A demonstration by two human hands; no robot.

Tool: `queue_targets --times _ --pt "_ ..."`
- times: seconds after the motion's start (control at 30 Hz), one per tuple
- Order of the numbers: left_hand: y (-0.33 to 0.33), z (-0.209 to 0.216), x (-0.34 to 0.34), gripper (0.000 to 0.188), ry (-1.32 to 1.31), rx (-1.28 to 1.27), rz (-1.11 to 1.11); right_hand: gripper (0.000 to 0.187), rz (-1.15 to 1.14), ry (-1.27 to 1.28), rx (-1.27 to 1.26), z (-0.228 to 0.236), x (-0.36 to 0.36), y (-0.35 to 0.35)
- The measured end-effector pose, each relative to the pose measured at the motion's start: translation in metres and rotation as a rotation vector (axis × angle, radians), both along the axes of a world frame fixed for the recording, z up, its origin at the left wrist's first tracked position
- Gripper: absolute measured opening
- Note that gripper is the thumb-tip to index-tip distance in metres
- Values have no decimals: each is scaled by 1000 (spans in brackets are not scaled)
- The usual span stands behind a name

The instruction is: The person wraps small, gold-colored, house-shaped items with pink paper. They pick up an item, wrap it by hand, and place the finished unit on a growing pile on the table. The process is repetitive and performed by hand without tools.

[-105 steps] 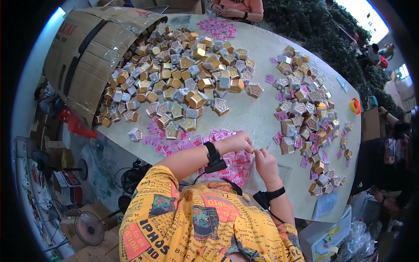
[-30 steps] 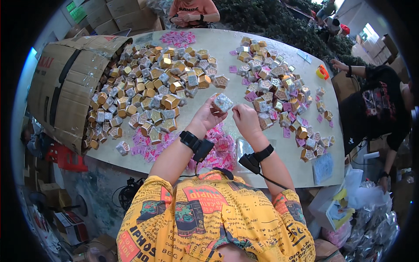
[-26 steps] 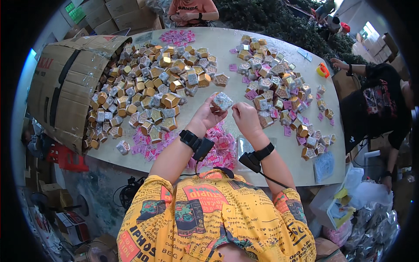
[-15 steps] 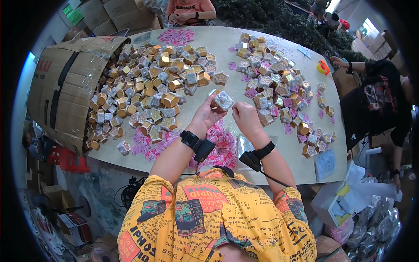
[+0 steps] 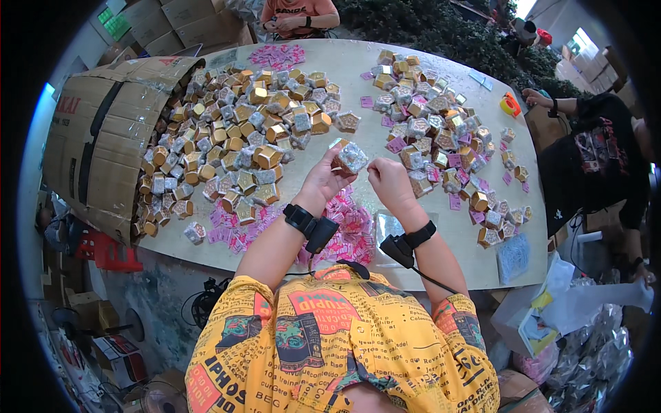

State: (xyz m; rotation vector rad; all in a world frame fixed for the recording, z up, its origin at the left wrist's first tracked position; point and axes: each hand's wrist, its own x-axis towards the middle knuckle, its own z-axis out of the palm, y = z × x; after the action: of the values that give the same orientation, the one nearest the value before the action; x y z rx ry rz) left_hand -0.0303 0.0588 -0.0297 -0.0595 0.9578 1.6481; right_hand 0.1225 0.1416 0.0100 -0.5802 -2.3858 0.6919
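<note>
My left hand holds a small faceted ornament with a glittery silver side and some gold, over the middle of the table. Just right of it is my right hand, its fingers curled and pinched together, apart from the ornament by a small gap. Whatever those fingers hold, if anything, is too small to make out. Below my hands lies a pile of pink printed tags, partly covered by my left forearm. A clear plastic packet rests beneath my right wrist.
A heap of gold and silver ornaments spills from a cardboard box at left. More ornaments mixed with pink tags spread at right, near an orange tape dispenser and bluish packet. Co-workers are across and at right.
My hands and the ornament have barely moved. The co-worker at right has shifted a hand outward and down, pulling a whitish sheet along.
</note>
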Motion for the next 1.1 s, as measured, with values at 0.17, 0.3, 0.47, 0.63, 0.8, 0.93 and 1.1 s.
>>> queue_targets --times 0.17,0.3,0.47,0.63,0.8,0.93,1.1 --pt "0 4 1 42 7 2 -12 8 4 -4 -13 -3 0 2" --pt "0 1 1 42 10 2 -19 8 -7 -5 -42 -4 -1 2" --pt "1 4 4 43 43 -25 -2 8 -44 5 17 -9 -1 1" --pt "1 8 7 46 49 -4 4 11 -77 -22 -281 -3 2 1" --pt "3 8 7 48 73 4 -24 13 -122 -77 -493 2 3 2" --pt "3 4 6 48 69 17 -29 13 -98 -20 -289 -8 4 5" --pt "2 0 1 46 94 37 -54 12 -90 -52 -520 9 4 1"
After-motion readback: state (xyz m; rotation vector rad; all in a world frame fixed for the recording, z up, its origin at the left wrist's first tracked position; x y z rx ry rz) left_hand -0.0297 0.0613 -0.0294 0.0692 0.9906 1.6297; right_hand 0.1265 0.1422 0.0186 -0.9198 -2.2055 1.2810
